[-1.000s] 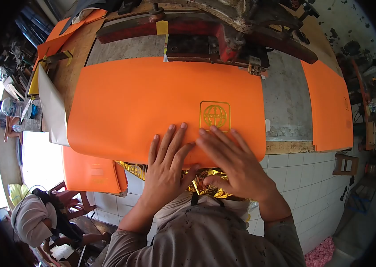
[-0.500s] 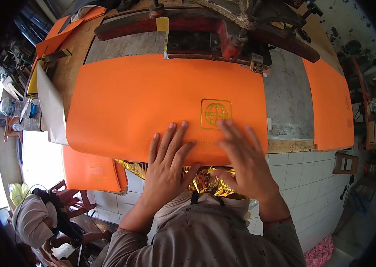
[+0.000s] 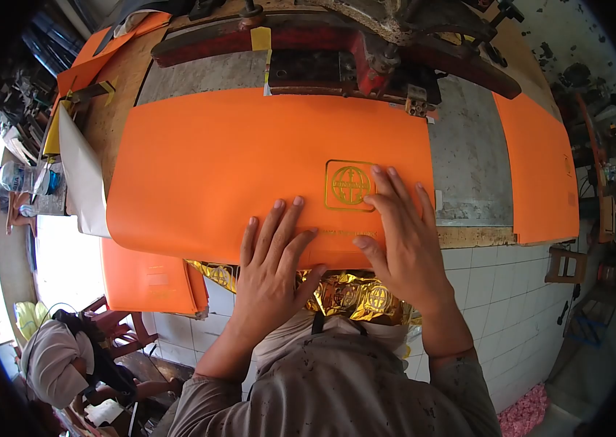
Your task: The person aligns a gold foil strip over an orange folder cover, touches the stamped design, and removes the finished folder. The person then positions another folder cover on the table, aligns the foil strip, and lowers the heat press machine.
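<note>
A large orange sheet [image 3: 235, 160] lies across the press bed in front of me, its near edge curving down toward my body. A gold globe emblem [image 3: 350, 184] in a square frame is printed on its right part, with a faint gold line of text below. My left hand [image 3: 271, 251] rests flat on the sheet's near edge, fingers spread. On the right, my right hand [image 3: 406, 240] lies open on the sheet, fingertips at the emblem's right side. Crumpled gold foil [image 3: 355, 295] with globe marks hangs below the near edge.
The dark red press frame [image 3: 308, 47] spans the far side. More orange sheets [image 3: 537, 167] lie on the right, and another orange stack [image 3: 151, 280] is at lower left. A person [image 3: 60, 357] sits at lower left. A plastic bottle [image 3: 24, 177] is at far left.
My right hand has shifted right and settled on the sheet, uncovering more of the emblem. My left hand stays nearly in place.
</note>
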`<state>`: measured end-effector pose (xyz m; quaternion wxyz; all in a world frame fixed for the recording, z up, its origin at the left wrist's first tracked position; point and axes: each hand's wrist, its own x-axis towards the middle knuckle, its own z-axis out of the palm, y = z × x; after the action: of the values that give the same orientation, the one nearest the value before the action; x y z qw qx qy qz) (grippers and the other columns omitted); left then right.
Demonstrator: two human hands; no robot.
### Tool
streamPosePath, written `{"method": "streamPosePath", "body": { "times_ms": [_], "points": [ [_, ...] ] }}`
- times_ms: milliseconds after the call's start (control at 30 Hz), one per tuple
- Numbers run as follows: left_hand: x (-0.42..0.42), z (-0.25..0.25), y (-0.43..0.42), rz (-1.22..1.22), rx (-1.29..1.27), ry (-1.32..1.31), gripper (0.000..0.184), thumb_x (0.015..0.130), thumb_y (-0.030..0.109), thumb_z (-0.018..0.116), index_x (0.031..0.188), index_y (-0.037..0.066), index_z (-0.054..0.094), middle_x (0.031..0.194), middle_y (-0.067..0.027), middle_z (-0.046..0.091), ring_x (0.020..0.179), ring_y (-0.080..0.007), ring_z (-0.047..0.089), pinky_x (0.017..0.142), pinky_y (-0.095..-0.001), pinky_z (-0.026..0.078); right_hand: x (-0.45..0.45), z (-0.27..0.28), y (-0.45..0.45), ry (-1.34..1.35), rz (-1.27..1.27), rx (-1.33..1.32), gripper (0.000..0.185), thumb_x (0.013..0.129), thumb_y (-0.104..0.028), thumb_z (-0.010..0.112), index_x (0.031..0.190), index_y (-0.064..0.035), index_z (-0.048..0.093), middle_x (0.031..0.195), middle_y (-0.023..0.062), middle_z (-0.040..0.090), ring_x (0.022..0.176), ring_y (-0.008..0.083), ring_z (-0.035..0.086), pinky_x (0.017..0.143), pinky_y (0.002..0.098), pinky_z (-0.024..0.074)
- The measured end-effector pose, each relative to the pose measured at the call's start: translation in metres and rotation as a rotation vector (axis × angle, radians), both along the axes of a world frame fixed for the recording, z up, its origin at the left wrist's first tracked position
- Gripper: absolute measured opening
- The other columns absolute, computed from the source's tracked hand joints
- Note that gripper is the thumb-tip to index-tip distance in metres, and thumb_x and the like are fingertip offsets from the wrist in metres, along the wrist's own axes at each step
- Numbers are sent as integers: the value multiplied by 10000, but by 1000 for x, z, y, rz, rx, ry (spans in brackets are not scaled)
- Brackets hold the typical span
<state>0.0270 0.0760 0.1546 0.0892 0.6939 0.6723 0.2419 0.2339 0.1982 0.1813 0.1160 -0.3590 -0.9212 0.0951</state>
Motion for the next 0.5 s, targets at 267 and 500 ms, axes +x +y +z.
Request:
{"method": "streamPosePath", "body": {
  "times_ms": [267, 500],
  "points": [
    [-1, 0, 0, -2, -7, -13, 544, 950, 314, 741, 1406, 93, 541, 1664, -181, 393, 1562, -367, 337, 1258, -574, 215, -10, 4, 1, 100, 68, -92, 558, 1027, -498, 609, 1313, -25, 531, 1634, 187, 429, 1556, 344, 357, 1236, 581, 272],
    [0, -1, 1, 6, -6, -30, 535, 918, 308, 777, 1356, 100, 550, 1666, -168, 395, 1567, -379, 325, 1261, -576, 206, -12, 9, -6, 89, 159, -146, 599, 1026, -524, 600, 1342, -21, 526, 1588, 197, 485, 1538, 341, 390, 1230, 583, 272]
  ]
}}
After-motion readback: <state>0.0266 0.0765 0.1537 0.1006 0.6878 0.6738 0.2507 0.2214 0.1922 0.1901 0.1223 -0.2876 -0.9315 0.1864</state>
